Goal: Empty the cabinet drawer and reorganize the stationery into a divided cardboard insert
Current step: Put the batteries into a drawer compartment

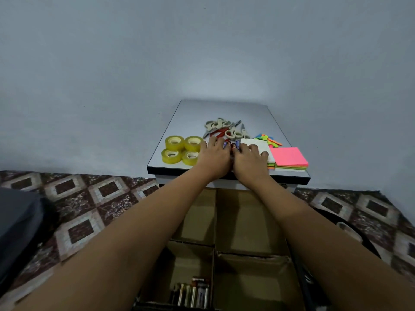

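1. Blue-and-red small packets lie wedged between the two hands; too small to identify.
2. Left grip: fingers spread, lightly bent, tips down on the worktop beside the packets. Not closed round anything that shows.
3. Right grip: same posture, fingers fanned, outer ones lying over the edge of a white block. The two hands meet at the thumbs, palms down.
4. Judgement: the step in hand is corralling the packets into one bunch for lifting.
5. To do it well: draw both sets of fingertips inward together so nothing slips out at the far side, keep the right fingers off the white block, then close on the bunch before lifting.
6. Neighbours: four yellow tape rolls just left of the left grip; scissors just beyond the fingertips; coloured flags and stacked sticky notes, pink on top, to the right.
7. Destination: cardboard insert sits in the open drawer below the worktop edge, under the forearms.
8. Batteries already stand in the near left compartment; the other compartments in view show bare cardboard. Most sorting is yet to do.
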Motion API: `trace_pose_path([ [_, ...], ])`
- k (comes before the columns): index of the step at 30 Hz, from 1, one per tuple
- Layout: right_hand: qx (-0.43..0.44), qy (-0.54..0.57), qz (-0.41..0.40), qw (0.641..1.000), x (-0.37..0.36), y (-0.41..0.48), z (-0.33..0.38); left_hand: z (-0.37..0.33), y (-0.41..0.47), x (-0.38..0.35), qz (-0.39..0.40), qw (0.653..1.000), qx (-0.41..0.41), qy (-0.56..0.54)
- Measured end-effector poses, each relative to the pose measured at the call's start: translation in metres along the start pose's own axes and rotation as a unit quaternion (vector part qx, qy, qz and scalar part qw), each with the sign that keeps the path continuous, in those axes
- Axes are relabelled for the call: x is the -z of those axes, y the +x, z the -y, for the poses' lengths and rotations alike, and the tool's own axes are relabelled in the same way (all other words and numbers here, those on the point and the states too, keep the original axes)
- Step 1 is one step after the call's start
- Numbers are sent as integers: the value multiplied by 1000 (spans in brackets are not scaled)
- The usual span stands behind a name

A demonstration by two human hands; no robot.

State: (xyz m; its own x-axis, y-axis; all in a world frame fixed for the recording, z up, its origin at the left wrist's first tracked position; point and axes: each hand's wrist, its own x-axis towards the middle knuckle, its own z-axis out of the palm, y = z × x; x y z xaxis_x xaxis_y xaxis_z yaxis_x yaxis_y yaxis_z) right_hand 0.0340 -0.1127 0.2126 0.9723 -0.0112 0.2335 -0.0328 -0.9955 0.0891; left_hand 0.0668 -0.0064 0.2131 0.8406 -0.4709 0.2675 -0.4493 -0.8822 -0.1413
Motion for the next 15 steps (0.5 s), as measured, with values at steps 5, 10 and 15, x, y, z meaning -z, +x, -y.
trace_pose_path([
  [5, 6, -1, -6, 1000, -2, -2, -1, -3, 1, -7, 6, 1000, -17, 25],
  [10, 10, 13, -38, 999, -4, -6, -1, -2, -4, -8, -14, 999, -32, 25],
  [15, 25, 43, -112, 992, -16, -21, -6, -2, -19, -18, -118, 991, -59, 4],
])
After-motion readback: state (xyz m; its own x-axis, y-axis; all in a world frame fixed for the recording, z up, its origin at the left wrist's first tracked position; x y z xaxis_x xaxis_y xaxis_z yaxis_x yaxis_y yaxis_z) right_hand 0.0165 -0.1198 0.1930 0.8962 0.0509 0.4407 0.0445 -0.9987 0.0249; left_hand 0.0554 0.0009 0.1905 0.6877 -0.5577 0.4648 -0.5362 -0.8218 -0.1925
